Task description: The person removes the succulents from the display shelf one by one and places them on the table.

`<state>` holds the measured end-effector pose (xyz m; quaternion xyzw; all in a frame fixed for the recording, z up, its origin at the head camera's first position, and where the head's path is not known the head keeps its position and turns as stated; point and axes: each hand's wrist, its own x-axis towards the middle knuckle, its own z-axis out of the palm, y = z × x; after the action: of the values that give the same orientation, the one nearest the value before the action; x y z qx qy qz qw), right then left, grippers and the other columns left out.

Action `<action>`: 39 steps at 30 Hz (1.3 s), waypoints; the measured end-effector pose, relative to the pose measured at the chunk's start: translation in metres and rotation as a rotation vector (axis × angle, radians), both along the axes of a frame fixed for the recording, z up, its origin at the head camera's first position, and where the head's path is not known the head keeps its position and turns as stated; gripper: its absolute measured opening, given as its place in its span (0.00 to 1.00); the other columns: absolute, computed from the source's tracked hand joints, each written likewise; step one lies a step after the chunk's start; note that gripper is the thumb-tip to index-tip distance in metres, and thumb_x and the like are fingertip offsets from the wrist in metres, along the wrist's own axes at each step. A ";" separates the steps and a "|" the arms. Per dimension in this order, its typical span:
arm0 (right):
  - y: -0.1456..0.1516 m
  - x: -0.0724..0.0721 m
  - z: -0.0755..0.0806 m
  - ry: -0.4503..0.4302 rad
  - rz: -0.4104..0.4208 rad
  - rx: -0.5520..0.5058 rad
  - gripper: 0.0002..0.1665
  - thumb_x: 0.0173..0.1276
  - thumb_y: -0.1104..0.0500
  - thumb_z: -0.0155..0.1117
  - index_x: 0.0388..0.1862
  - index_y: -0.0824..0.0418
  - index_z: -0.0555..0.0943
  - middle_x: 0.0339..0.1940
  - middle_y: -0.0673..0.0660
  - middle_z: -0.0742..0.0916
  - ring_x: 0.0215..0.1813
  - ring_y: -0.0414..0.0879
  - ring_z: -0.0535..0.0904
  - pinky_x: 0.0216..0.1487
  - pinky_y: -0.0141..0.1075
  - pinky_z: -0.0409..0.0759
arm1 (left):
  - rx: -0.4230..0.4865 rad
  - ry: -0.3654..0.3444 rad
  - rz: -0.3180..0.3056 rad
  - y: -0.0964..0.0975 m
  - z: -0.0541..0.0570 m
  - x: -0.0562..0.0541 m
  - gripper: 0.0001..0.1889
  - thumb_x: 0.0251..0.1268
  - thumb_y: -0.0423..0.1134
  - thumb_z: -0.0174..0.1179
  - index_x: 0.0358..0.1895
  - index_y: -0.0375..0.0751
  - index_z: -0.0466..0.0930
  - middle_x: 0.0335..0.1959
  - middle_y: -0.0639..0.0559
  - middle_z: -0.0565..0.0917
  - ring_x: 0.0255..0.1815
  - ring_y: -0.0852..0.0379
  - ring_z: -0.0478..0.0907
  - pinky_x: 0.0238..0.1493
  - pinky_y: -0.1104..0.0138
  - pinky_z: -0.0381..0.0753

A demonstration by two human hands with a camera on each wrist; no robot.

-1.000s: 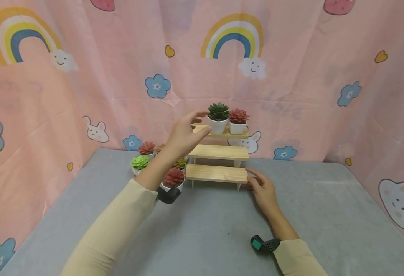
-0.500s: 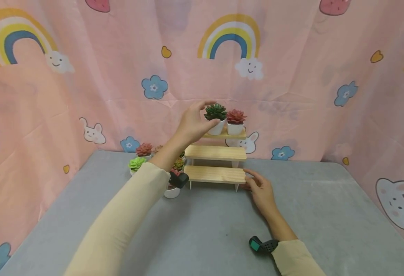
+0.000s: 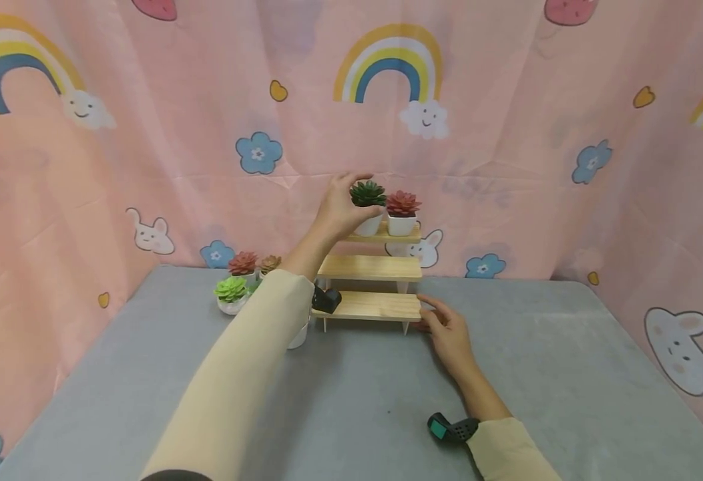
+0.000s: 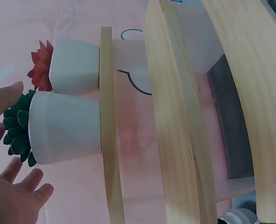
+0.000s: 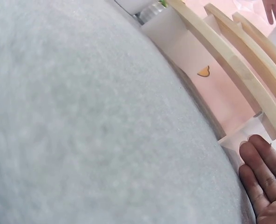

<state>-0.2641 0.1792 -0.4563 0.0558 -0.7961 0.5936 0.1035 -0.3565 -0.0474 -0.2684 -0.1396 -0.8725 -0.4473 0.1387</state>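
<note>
My left hand (image 3: 342,210) is at the top step of a three-tier wooden stand (image 3: 372,304), its thumb and fingers spread about a dark green succulent (image 3: 368,193). That plant's white pot (image 4: 65,128) rests on the top board; in the left wrist view the lower fingers show a gap from it. A red succulent (image 3: 403,204) in a white pot stands just right of it. My right hand (image 3: 452,337) is at the right end of the lowest board. In the right wrist view its straight fingers (image 5: 264,161) lie against the stand's pale side leg.
Left of the stand, on the grey table (image 3: 507,401), are a light green succulent (image 3: 231,288), a red one (image 3: 243,262) and a brownish one (image 3: 270,264). My left sleeve partly covers another white pot (image 3: 298,337). A pink patterned cloth (image 3: 507,100) hangs behind.
The left hand has moved right and slightly up, from beside the green succulent's pot to around its leaves. The right hand stays at the board's end. The head view has shifted slightly.
</note>
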 end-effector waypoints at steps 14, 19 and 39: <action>0.000 -0.001 0.001 -0.014 -0.005 -0.001 0.21 0.79 0.58 0.55 0.66 0.61 0.79 0.51 0.70 0.88 0.41 0.41 0.89 0.47 0.30 0.86 | 0.113 0.019 -0.058 0.007 -0.021 -0.009 0.30 0.59 0.38 0.74 0.66 0.46 0.76 0.67 0.49 0.78 0.71 0.49 0.72 0.74 0.56 0.71; -0.001 0.001 0.002 -0.024 -0.002 -0.002 0.21 0.80 0.58 0.54 0.67 0.61 0.78 0.52 0.70 0.88 0.44 0.48 0.90 0.49 0.33 0.87 | 0.133 0.020 -0.049 0.008 -0.024 -0.009 0.29 0.61 0.38 0.72 0.66 0.48 0.76 0.68 0.48 0.77 0.69 0.49 0.74 0.70 0.56 0.75; -0.001 -0.002 -0.001 -0.016 -0.003 0.015 0.21 0.80 0.58 0.54 0.67 0.61 0.79 0.51 0.70 0.88 0.42 0.44 0.89 0.46 0.27 0.85 | 0.170 0.019 -0.073 -0.005 -0.032 0.005 0.28 0.63 0.38 0.71 0.66 0.50 0.76 0.67 0.48 0.76 0.63 0.49 0.78 0.58 0.60 0.83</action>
<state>-0.2657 0.1784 -0.4569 0.0507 -0.8016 0.5878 0.0973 -0.3511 -0.0526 -0.3002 -0.1631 -0.8244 -0.5231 0.1419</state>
